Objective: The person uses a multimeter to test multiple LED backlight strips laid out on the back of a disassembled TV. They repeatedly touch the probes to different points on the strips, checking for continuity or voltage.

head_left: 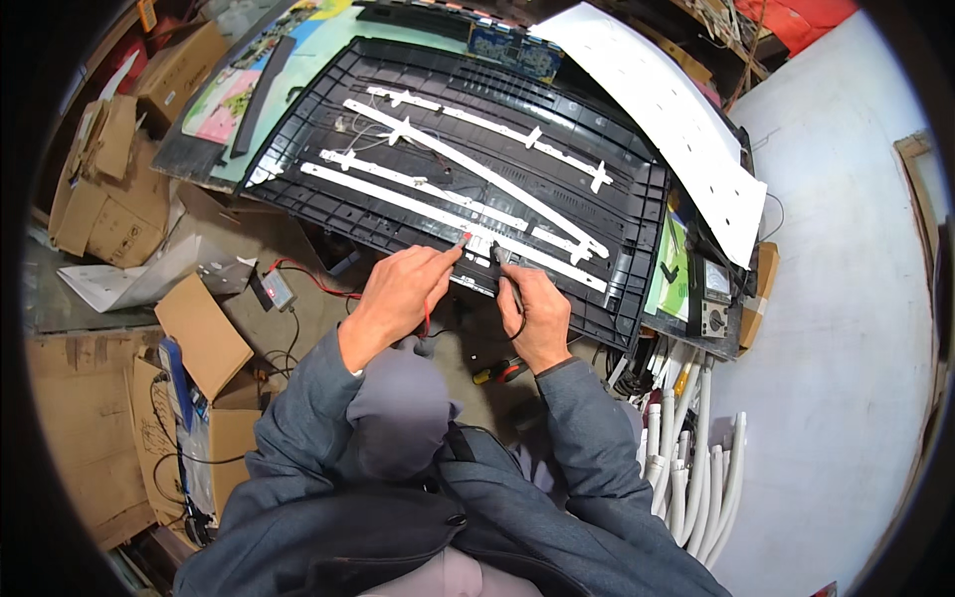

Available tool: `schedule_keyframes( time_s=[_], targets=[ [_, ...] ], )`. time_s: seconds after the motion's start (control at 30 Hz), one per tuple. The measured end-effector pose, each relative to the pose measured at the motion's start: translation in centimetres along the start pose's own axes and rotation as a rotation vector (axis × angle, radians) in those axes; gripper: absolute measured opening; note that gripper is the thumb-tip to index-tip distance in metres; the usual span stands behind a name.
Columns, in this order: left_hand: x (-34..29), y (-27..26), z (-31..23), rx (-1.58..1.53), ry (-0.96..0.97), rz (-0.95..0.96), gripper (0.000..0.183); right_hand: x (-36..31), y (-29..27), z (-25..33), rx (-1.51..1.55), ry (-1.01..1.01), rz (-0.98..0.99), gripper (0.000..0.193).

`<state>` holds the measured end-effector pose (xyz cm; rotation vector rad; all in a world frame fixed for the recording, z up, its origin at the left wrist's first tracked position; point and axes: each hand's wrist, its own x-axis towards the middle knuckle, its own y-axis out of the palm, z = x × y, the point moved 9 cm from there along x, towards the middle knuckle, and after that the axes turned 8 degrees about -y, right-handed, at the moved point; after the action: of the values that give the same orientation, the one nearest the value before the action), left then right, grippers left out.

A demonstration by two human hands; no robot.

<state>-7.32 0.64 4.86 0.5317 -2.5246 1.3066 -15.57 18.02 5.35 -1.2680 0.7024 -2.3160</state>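
Observation:
My left hand (398,292) pinches a red test probe (466,239), its tip at a white LED strip. Closed around a black test probe (500,256) is my right hand (537,310), a short way to the right. Both probe tips come down close together near the front edge of a black ribbed TV back panel (637,254); whether they touch the contacts is too small to tell. Several white LED strips lie on the panel, among them a long diagonal strip (477,174), a far strip (468,117) and a near strip (398,202). Thin wires lie by their left ends.
A white perforated sheet (662,109) leans at the far right, above an analog multimeter (714,298). White tubes (696,468) stand below. A small grey box (278,290) with a red cable lies on the floor at left, near cardboard boxes (119,214). Pliers (497,372) lie below the panel.

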Motion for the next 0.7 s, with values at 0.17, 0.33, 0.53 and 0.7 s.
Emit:
schedule_keyframes(
  time_s=[0.17,0.33,0.53,0.7],
  targets=[
    [-0.1,-0.7,-0.6,0.004,0.031,-0.024,0.036,0.2,-0.5,0.8,-0.006,-0.009,-0.003,0.022],
    [0.4,-1.8,-1.9,0.036,0.063,-0.058,0.037,0.3,-1.4,0.6,-0.003,0.017,-0.017,0.023],
    [1.3,-4.6,-5.6,0.166,0.068,-0.001,0.032,0.7,-2.5,0.5,-0.041,-0.019,-0.047,0.024],
    [1.0,-5.7,-9.6,0.421,0.02,0.055,0.033,1.7,-4.6,0.3,-0.113,-0.006,-0.036,0.023]
  ],
)
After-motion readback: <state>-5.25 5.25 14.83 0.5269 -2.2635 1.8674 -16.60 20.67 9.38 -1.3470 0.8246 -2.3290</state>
